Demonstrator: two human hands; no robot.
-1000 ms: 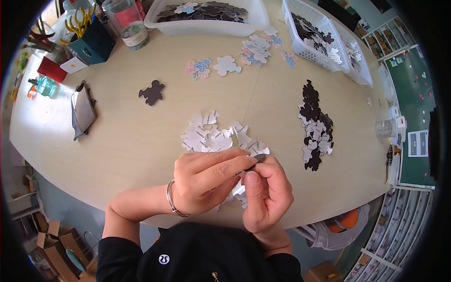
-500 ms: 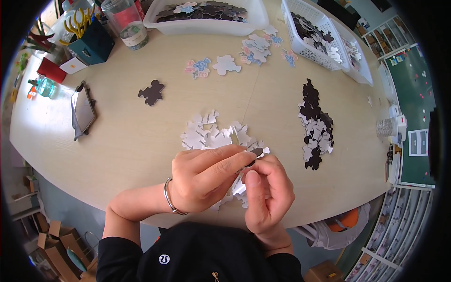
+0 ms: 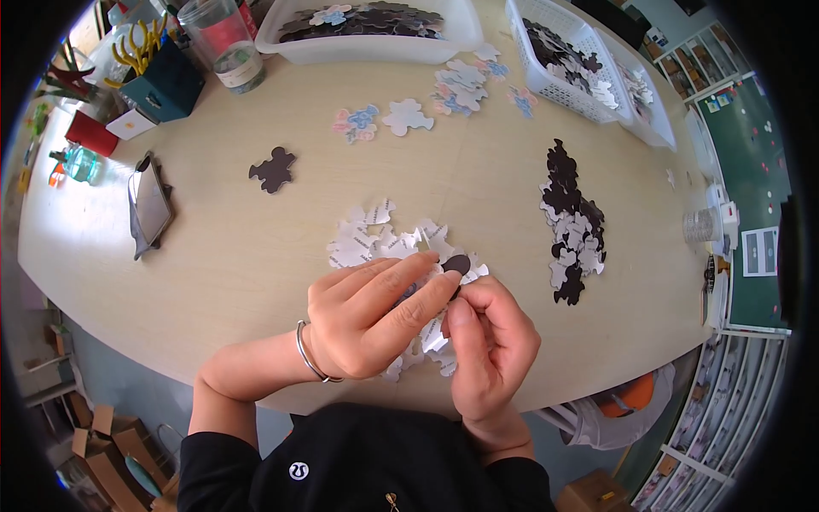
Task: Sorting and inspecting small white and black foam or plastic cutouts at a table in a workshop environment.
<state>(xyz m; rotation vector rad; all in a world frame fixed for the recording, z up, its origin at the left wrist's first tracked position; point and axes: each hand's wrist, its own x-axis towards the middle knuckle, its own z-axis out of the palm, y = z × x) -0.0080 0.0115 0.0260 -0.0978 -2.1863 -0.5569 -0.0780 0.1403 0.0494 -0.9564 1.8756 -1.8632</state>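
Note:
Between my two hands is a flat black-faced cut-out piece [image 3: 458, 264] with a rounded lobe showing. My left hand [image 3: 363, 316], wearing a silver bangle, closes around it from the left, mostly covering it. At the piece's lower right edge, my right hand [image 3: 493, 350] is pinched, thumb against curled finger; anything thin between those fingertips is hidden. Under both hands lies a heap of white printed backing paper scraps [image 3: 351, 247]. Farther left on the table is a single black cut-out [image 3: 273, 171] with a wavy outline.
Black and white cut-outs [image 3: 573, 226] lie in a long pile at right. Pink-and-blue pieces [image 3: 357, 124] and white ones [image 3: 408, 117] sit farther back. Behind stand a white tub [image 3: 375, 53], a perforated basket [image 3: 559, 85] and a glass jar [image 3: 239, 68]. A phone on a stand [image 3: 149, 205] is left.
My left fingers have spread and shifted slightly, turning the piece so more of its black lobe shows. The right hand keeps its pinch, a little lower. The whole view has shifted slightly.

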